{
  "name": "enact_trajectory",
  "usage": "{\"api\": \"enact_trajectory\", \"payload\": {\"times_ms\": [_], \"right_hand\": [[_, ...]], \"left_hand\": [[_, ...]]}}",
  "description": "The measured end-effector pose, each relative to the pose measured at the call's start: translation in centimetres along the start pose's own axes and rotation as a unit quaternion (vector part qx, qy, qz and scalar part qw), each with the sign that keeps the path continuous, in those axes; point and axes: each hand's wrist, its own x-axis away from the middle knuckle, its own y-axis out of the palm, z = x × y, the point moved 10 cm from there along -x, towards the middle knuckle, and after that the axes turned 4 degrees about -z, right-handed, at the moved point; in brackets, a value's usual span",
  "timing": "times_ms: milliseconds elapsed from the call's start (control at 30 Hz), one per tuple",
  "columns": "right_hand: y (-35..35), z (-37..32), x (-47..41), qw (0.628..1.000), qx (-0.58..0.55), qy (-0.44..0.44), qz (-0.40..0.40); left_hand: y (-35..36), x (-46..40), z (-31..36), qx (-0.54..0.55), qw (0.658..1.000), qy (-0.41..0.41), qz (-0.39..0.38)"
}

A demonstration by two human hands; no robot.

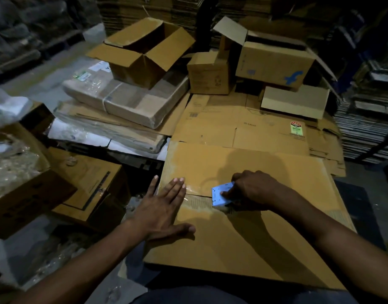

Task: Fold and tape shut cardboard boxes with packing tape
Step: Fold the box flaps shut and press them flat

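across the lower right of the view lies a large cardboard box, its two top flaps folded flat and meeting along a seam that runs left to right. beyond it a flattened carton with a green and red sticker lies spread out, and behind that an open box sits on a plastic-wrapped bundle, beside a box with a blue logo. at the left edge another open carton holds crumpled clear plastic. the left hand lies flat on the big box at the left end of the seam, fingers straight and spread, thumb out along the near flap, pressing on a strip of clear tape. the right hand is curled round a light blue tape dispenser, which is touching the seam just right of the left fingertips.
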Motion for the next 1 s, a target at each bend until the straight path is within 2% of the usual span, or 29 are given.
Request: {"api": "enact_trajectory", "payload": {"times_ms": [133,267,500,600,733,800,900,1000], "right_hand": [[0.0,-0.2,0.2,1.000,-0.001,-0.010,0.013],[-0.3,-0.2,0.2,1.000,-0.008,-0.002,0.014],[-0.6,-0.3,0.2,1.000,-0.016,0.009,0.011],[-0.7,-0.3,0.4,1.000,-0.013,0.013,0.013],[-0.6,-0.5,0.7,1.000,-0.013,0.021,0.009],[-0.7,-0.3,0.6,1.000,-0.017,0.021,0.010],[-0.7,-0.3,0.7,0.999,-0.024,0.019,0.010],[-0.4,-0.1,0.6,0.998,-0.047,0.027,0.010]], "left_hand": [[0.6,0.2,1.3,0.021,1.000,-0.001,-0.002],[-1.1,-0.1,1.9,0.054,0.997,0.004,0.057],[0.5,-1.7,5.0,0.072,0.997,0.013,-0.001],[0.4,-2.5,7.9,0.097,0.994,0.044,0.017],[0.6,-2.8,8.2,0.108,0.993,0.032,0.023],[0.6,-2.1,6.2,0.103,0.995,0.002,0.018],[0.4,0.6,1.6,0.077,0.988,-0.129,0.034],[1.1,3.0,1.2,0.055,0.981,-0.187,-0.024]]}}
